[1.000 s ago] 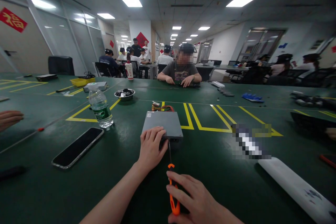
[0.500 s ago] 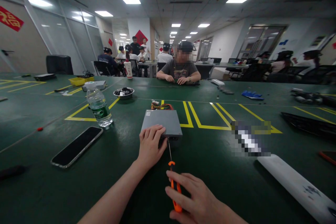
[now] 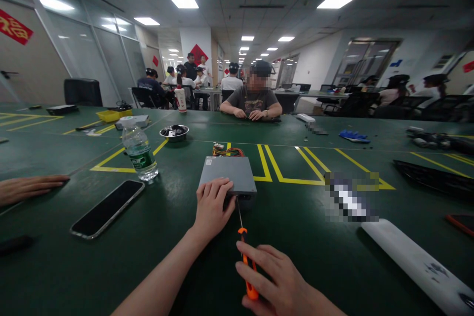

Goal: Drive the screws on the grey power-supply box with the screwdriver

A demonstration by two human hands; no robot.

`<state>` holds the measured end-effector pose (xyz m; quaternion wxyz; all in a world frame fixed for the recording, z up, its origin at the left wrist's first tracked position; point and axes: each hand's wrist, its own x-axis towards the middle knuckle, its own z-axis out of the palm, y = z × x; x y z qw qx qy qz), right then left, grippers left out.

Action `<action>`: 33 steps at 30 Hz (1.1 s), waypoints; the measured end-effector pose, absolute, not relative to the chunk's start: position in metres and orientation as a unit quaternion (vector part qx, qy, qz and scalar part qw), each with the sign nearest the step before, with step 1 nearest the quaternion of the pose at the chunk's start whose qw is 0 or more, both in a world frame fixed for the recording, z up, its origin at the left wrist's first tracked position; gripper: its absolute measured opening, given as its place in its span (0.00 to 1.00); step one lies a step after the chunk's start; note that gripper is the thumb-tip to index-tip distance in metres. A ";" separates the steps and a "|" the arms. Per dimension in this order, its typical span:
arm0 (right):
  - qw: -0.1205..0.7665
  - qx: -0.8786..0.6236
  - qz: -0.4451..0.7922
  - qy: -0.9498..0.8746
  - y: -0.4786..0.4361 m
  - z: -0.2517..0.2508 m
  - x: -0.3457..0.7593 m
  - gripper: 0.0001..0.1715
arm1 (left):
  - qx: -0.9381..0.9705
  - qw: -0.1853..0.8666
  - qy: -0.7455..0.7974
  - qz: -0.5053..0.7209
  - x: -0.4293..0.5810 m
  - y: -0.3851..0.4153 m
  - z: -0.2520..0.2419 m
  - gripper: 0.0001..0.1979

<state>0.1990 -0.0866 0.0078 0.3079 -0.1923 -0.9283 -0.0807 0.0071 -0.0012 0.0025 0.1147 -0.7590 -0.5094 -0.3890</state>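
A grey metal power supply unit (image 3: 233, 170) lies on the green table, its bundle of coloured wires (image 3: 231, 151) coming out at the far side. My left hand (image 3: 214, 205) rests on its near left part, fingers over the top and thumb along the near side. In my right hand (image 3: 272, 276) is an orange and black screwdriver (image 3: 249, 266), held by the handle between fingers and thumb. The shaft points away from me, and its tip meets the near face of the unit. What the tip touches there is too small to make out.
Left of the unit are a phone (image 3: 107, 209) and a water bottle (image 3: 138, 153). A metal bowl (image 3: 174, 132) with small parts stands behind. At right lies a long white object (image 3: 414, 261). Another person's hand (image 3: 31, 188) lies at the left edge; a person (image 3: 254, 96) sits opposite.
Another person's hand has come onto the table at the left edge. My hands, the screwdriver and the power supply unit have hardly moved.
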 end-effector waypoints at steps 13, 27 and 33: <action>0.263 -0.218 -0.058 -0.938 -0.091 0.011 0.195 0.21 | -0.757 0.114 -0.511 -0.391 0.007 -0.001 0.002 0.13; 0.344 -0.207 -0.083 -0.912 -0.087 0.003 0.197 0.18 | -0.761 0.108 -0.503 -0.395 0.006 0.000 0.001 0.13; 0.273 -0.208 -0.060 -0.937 -0.088 0.003 0.195 0.16 | -0.761 0.106 -0.503 -0.396 0.006 0.000 0.000 0.13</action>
